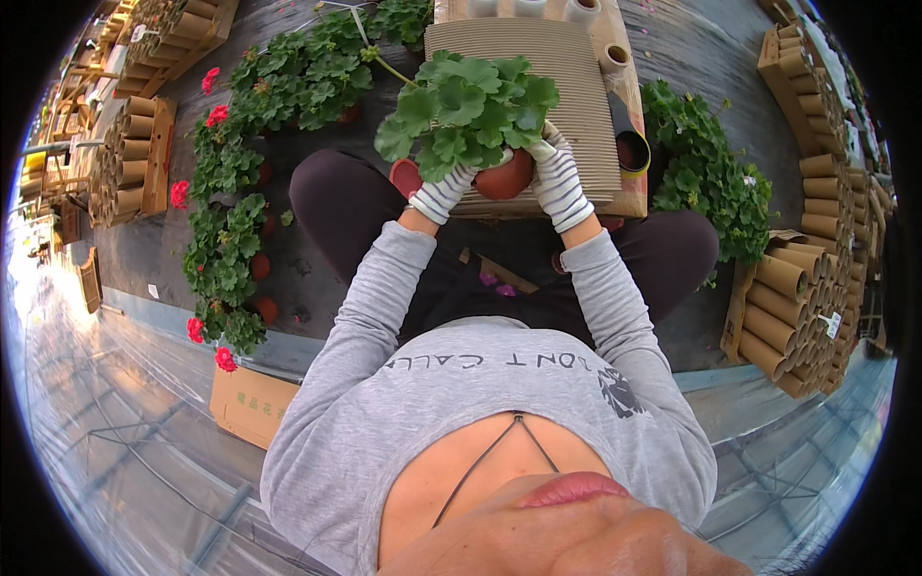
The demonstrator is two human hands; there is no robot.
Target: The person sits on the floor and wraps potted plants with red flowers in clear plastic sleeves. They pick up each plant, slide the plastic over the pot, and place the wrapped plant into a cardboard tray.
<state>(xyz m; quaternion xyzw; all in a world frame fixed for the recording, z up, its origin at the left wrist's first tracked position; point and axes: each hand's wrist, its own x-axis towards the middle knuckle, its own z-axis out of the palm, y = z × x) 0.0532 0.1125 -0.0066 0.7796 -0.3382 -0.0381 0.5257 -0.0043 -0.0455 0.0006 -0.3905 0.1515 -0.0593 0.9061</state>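
Both my hands wear white striped knit gloves and hold a potted geranium above a corrugated cardboard sheet [569, 108]. The plant's green leaves [461, 101] spread forward and to the left, and its reddish-brown pot [504, 178] tips towards me. My left hand [445, 193] grips the left side of the pot, its fingertips partly hidden by leaves. Against the pot's right side is my right hand [558, 176], with some fingers hidden behind the pot and foliage. One flower stem with green buds [389, 68] sticks out to the left.
The sheet lies on a cardboard box [630, 205]. Beside it stand a black roll with a yellow rim [634, 150] and a roll with a brown core [614, 57]. Potted red geraniums [230, 237] line the left; more plants [702, 173] and cardboard tubes [781, 302] are right.
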